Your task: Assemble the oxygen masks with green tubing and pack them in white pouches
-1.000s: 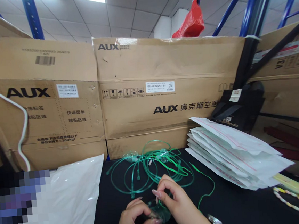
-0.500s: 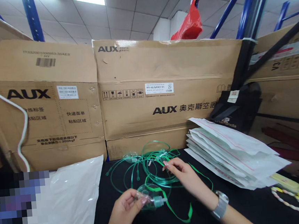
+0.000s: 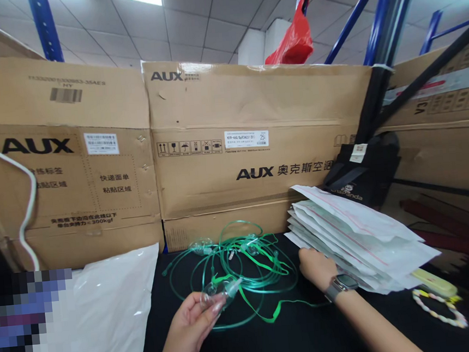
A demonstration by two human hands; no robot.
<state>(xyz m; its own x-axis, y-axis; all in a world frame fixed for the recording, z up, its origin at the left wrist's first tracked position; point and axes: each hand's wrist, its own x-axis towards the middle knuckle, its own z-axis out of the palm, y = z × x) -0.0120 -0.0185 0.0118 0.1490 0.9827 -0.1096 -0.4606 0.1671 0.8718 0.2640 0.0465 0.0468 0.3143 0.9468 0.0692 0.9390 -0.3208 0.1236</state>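
Note:
My left hand (image 3: 190, 322) pinches a clear green oxygen mask (image 3: 220, 292) just above the black table (image 3: 314, 339); a green strap trails from it to the right. Behind it lies a tangle of green tubing (image 3: 245, 252) with more small masks. My right hand (image 3: 316, 267), with a watch on the wrist, reaches to the left edge of a stack of white zip bags (image 3: 358, 236); its fingers are tucked under the stack and hidden.
Large AUX cardboard boxes (image 3: 215, 145) wall off the back. A white plastic bag (image 3: 103, 319) lies at the left. A black bag (image 3: 365, 170) leans behind the zip bags. A yellow item (image 3: 432, 282) and a beaded loop (image 3: 437, 309) lie at the right.
My right hand left the mask and the tubing and moved right to the zip bag stack. My left hand keeps the mask, now lifted slightly and tilted.

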